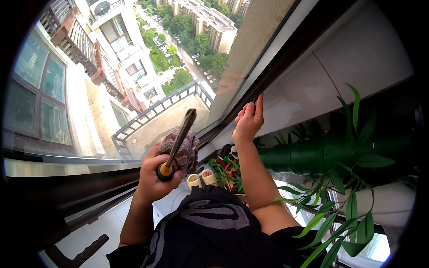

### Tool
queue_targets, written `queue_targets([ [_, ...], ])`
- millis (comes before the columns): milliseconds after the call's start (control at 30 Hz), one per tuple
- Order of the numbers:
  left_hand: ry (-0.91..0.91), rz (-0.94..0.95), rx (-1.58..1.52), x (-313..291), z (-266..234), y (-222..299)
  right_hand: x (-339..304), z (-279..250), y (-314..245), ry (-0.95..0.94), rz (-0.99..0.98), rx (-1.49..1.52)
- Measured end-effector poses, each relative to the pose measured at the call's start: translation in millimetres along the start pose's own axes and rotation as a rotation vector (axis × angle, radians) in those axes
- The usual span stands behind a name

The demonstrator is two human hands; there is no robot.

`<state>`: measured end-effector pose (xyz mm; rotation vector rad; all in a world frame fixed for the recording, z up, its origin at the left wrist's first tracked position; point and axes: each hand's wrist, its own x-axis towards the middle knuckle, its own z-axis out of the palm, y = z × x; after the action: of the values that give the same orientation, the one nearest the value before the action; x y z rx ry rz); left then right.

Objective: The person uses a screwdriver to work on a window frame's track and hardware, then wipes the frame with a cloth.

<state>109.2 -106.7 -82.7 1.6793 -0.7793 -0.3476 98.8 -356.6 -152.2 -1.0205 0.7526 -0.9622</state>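
While the tall window [147,76] is filling the upper left of the view, the step in hand is apparently close handwork at its dark frame [295,58], and the next move is probably calling for a careful reach along that frame without letting metal strike glass. On the other side, a pale tiled wall [295,89] is rising at upper right. Below it, a thick green cylinder [313,154] is lying across the view, and a leafy plant [365,228] is spreading past the right upper arm; both are crowding that side and limiting elbow room. Low in the middle, the black shirt [192,241] is bulking up, with pale slippers [208,177] showing just beyond it. The right hand [250,120] is hovering near the frame, index finger extending and the other fingers curling in; nothing is showing in it, though I cannot tell whether the curl is hiding something small or whether the fingertip is touching. The left hand [152,174] is clamping two things at once: a bunched reddish-grey cloth [190,154] and a screwdriver [179,140], whose shaft is slanting across the cloth, tip pointing away from the palm. That shared grip is likely hampering control; using the tool is calling for a freer handle.
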Motion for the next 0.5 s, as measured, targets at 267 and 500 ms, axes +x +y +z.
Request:
queue_targets([
  [267, 0.007, 0.001, -0.005, -1.4, -0.2, -0.7, -4.3, 0.5, -6.7, -0.03, 0.0, 0.048],
  [500, 0.012, 0.025, 0.002, 0.6, 1.0, -1.3, -6.0, 0.4, -6.6, -0.018, 0.066, 0.07],
])
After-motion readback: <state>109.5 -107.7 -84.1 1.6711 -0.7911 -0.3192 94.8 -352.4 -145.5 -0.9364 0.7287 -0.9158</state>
